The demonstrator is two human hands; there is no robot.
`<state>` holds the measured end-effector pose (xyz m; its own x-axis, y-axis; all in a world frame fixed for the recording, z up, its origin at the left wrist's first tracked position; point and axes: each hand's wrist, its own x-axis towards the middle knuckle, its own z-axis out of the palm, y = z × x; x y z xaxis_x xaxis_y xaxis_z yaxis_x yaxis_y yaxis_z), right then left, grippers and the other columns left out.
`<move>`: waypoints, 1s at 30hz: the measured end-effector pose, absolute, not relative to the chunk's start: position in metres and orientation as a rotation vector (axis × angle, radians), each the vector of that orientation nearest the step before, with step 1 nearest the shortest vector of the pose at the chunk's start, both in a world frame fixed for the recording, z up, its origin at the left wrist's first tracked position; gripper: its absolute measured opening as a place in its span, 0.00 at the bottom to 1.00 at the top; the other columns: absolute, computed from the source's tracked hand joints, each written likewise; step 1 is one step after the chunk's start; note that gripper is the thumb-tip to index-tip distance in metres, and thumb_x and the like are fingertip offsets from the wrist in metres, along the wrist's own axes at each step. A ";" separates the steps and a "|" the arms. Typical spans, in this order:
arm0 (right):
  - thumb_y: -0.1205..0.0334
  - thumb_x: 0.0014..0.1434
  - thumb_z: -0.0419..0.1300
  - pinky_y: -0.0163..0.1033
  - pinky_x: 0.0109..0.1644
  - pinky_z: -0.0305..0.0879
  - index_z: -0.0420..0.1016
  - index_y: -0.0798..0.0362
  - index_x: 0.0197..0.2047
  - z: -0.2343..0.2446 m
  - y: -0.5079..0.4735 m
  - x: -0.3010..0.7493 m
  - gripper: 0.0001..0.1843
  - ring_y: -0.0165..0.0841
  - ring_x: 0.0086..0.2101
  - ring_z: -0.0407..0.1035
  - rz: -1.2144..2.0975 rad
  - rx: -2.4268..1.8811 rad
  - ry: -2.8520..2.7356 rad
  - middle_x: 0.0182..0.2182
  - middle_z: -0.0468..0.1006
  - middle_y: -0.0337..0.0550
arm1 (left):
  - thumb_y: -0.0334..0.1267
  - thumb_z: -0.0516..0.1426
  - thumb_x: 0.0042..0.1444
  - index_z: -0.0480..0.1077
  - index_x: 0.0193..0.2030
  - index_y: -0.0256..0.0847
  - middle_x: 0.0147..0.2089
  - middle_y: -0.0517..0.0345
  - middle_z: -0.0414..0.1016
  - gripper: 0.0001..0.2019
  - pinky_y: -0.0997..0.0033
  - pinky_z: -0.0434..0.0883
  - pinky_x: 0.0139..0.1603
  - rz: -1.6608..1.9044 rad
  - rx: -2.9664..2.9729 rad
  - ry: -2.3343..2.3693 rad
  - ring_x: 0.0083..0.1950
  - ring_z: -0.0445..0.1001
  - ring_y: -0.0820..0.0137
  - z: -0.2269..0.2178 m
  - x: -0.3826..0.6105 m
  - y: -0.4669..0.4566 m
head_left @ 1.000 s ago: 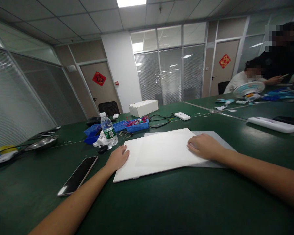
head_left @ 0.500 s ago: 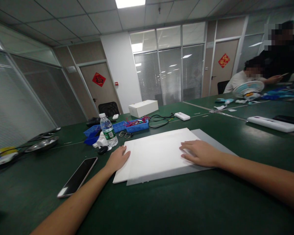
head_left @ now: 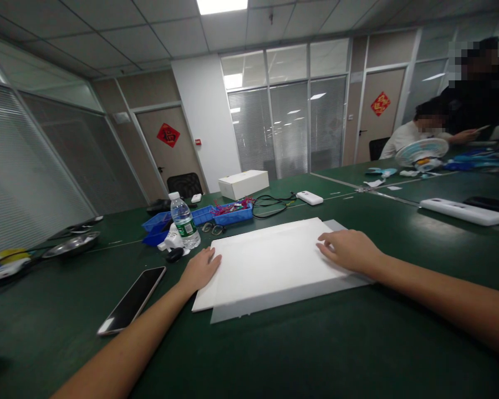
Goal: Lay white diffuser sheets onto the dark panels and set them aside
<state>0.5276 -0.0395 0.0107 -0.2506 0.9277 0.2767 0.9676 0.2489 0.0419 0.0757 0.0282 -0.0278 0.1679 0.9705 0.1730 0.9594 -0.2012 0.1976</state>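
Observation:
A stack of white sheets (head_left: 270, 263) lies flat on the green table (head_left: 299, 349) in front of me, with a translucent grey sheet (head_left: 249, 311) showing along its near and far right edges. My left hand (head_left: 199, 270) rests open, palm down, against the stack's left edge. My right hand (head_left: 349, 249) lies flat on the right end of the top sheet, fingers stretched out and pointing left.
A black phone (head_left: 131, 300) lies left of my left arm. Behind it stand a water bottle (head_left: 184, 221), blue trays (head_left: 216, 213), glasses, cables and a white box (head_left: 243, 183). A white power strip (head_left: 463, 211) lies at right. Two people sit by a fan (head_left: 422, 151) far right.
The grey sheet, at first sticking out far right of the white stack, has slid left and nearer me under my right hand; it now peeks out along the stack's near edge.

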 end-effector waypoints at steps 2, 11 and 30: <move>0.44 0.68 0.44 0.47 0.42 0.70 0.81 0.51 0.51 0.012 -0.039 0.528 0.29 0.44 0.39 0.77 -0.305 -1.788 -2.329 0.40 0.83 0.53 | 0.53 0.46 0.67 0.71 0.61 0.38 0.72 0.44 0.65 0.27 0.60 0.56 0.73 0.424 2.360 1.954 0.74 0.61 0.57 -0.028 0.076 0.028; 0.43 0.69 0.44 0.45 0.49 0.70 0.80 0.52 0.55 0.006 -0.041 0.524 0.31 0.41 0.45 0.76 -0.267 -1.594 -2.477 0.47 0.82 0.53 | 0.50 0.49 0.65 0.68 0.66 0.37 0.73 0.44 0.63 0.28 0.60 0.55 0.73 0.418 2.342 1.989 0.74 0.61 0.58 -0.028 0.077 0.028; 0.38 0.69 0.46 0.55 0.62 0.64 0.74 0.49 0.63 0.005 -0.042 0.528 0.33 0.47 0.56 0.71 -0.061 -1.276 -2.614 0.60 0.74 0.52 | 0.36 0.47 0.65 0.67 0.65 0.38 0.72 0.47 0.66 0.24 0.63 0.57 0.73 0.457 2.324 1.989 0.74 0.62 0.60 -0.032 0.071 0.034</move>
